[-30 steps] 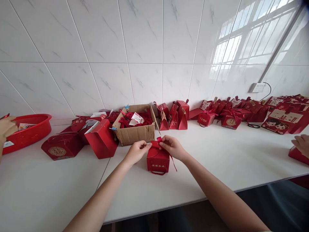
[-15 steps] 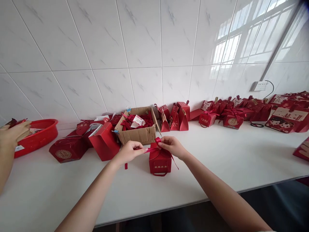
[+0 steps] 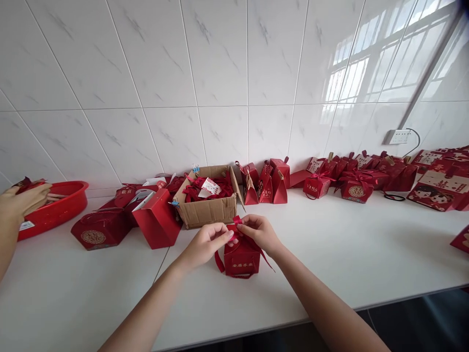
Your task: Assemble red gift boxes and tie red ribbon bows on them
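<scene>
A small red gift box [image 3: 242, 260] with gold characters stands on the white table [image 3: 330, 254] in front of me. A red ribbon [image 3: 220, 261] wraps over its top, with ends hanging down its left and right sides. My left hand [image 3: 207, 242] pinches the ribbon at the box's top left. My right hand [image 3: 258, 232] pinches the ribbon at the top right, its fingers closed. The two hands almost touch above the box.
An open cardboard box [image 3: 208, 208] of red ribbons sits just behind. Red gift boxes [image 3: 156, 220] lie to the left, and more [image 3: 351, 183] line the tiled wall to the right. Another person's hand [image 3: 22, 200] reaches at a red basin [image 3: 58, 210] on the far left.
My left hand, which had drawn the ribbon out to the left, has come back to the top of the box. The ribbon end now hangs down the box's left side.
</scene>
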`<state>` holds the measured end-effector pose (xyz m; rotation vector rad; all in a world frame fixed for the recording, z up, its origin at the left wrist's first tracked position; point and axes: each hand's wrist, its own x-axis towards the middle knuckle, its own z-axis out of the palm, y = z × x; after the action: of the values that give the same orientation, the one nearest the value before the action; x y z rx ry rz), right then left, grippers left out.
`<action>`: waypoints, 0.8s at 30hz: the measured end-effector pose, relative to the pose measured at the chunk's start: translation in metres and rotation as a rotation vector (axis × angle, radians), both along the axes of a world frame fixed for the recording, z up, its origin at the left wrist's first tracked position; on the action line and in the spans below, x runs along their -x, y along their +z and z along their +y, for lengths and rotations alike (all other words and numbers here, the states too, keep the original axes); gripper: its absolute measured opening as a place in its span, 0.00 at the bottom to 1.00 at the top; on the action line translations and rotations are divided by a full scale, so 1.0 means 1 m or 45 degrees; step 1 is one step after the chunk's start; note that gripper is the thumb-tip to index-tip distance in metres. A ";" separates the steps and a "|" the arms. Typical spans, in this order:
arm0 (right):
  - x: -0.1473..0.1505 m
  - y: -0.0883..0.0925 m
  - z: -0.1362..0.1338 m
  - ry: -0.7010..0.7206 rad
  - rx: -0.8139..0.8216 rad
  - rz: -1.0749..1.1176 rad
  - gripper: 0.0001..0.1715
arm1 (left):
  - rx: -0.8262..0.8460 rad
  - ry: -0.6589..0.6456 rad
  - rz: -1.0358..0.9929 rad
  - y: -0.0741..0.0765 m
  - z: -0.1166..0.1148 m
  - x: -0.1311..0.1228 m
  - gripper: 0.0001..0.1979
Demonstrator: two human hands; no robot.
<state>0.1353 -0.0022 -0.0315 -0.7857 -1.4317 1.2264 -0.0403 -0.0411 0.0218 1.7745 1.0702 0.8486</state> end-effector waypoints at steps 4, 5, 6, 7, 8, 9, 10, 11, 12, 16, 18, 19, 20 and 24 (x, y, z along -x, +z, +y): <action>0.002 -0.005 -0.002 -0.060 -0.051 0.006 0.17 | -0.022 0.065 -0.131 -0.008 0.001 -0.007 0.16; 0.002 -0.007 -0.002 -0.075 -0.063 0.003 0.17 | -0.037 0.096 -0.158 -0.010 0.002 -0.007 0.16; 0.002 -0.007 -0.003 -0.086 -0.073 -0.001 0.17 | -0.050 0.121 -0.182 -0.012 0.004 -0.007 0.16; 0.001 -0.008 -0.003 -0.091 -0.081 -0.006 0.17 | -0.059 0.136 -0.202 -0.013 0.005 -0.005 0.15; 0.000 -0.008 -0.004 -0.090 -0.087 -0.012 0.16 | -0.063 0.139 -0.216 -0.014 0.007 -0.004 0.15; 0.000 -0.009 -0.004 -0.086 -0.090 -0.018 0.16 | -0.062 0.133 -0.226 -0.015 0.008 -0.002 0.16; -0.001 -0.009 -0.004 -0.080 -0.093 -0.023 0.16 | -0.058 0.123 -0.230 -0.015 0.009 -0.001 0.16; -0.001 -0.009 -0.004 -0.075 -0.095 -0.027 0.16 | -0.053 0.110 -0.229 -0.015 0.011 0.000 0.17; -0.001 -0.008 -0.004 -0.072 -0.096 -0.030 0.15 | -0.049 0.101 -0.226 -0.015 0.012 0.001 0.17; -0.001 -0.007 -0.006 -0.083 -0.092 -0.048 0.13 | -0.090 0.133 -0.217 -0.014 0.014 0.002 0.15; 0.000 -0.006 -0.007 -0.108 -0.091 -0.066 0.12 | -0.114 0.182 -0.219 -0.013 0.014 0.002 0.14; 0.000 -0.006 -0.008 -0.125 -0.091 -0.078 0.12 | -0.116 0.204 -0.224 -0.012 0.013 0.002 0.14; 0.001 -0.006 -0.008 -0.144 -0.092 -0.092 0.11 | -0.107 0.218 -0.231 -0.011 0.013 0.002 0.14; 0.004 -0.005 -0.011 -0.211 -0.123 -0.172 0.07 | 0.014 0.176 -0.290 -0.005 0.008 -0.002 0.12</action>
<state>0.1317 -0.0131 -0.0369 -0.9150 -1.4912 0.9866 -0.0387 -0.0326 0.0169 1.5645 1.0527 1.0987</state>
